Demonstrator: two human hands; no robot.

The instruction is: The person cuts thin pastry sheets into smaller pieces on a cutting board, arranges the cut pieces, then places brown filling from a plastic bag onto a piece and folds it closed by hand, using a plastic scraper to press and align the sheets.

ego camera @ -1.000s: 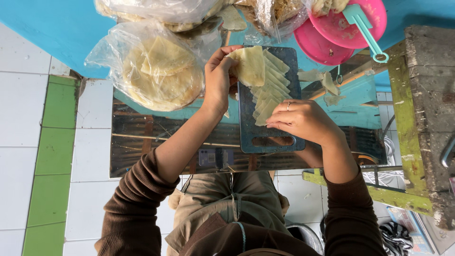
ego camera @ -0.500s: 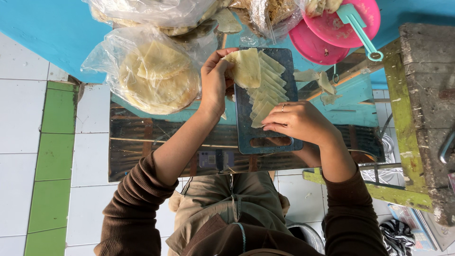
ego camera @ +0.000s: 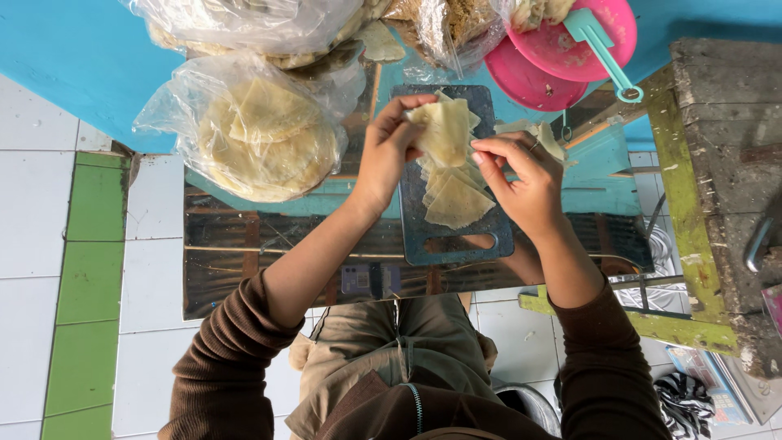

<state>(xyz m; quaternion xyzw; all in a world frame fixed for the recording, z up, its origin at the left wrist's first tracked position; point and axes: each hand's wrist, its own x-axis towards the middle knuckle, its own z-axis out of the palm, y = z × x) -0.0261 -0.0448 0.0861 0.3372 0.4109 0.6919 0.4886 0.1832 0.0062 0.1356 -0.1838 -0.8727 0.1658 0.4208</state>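
— Wrappers first: my left hand [ego camera: 389,155] pinches a thin pale-yellow triangular dough sheet [ego camera: 444,130] by its near corner, lifted just above the dark blue-grey plastic cutting board [ego camera: 489,232]. What's the other side doing?

— My right hand [ego camera: 521,183] has its fingertips closed on the opposite edge of the same sheet, so both hands grip it between them. I'd judge this as the peeling-apart step: one sheet being parted from the loose pile of cut triangular sheets [ego camera: 456,200] lying on the board below.

— What does the next move call for?

— A slow, even pull, I think. The sheet looks thin enough to tear if one hand tugs harder.

— Room to work?

— Tight. A clear plastic bag of round pale dough sheets [ego camera: 261,138] sits just to the left of the board, two pink plastic bowls [ego camera: 570,57] with a turquoise plastic scoop [ego camera: 603,45] crowd the far right corner, and more clear bags [ego camera: 440,28] lie beyond the board. The board's near edge overhangs the shiny metal-fronted bench [ego camera: 269,253] towards my lap. On the right, a weathered green-painted wooden frame [ego camera: 684,204] stands near; open white tiled floor [ego camera: 49,228] lies to the left.
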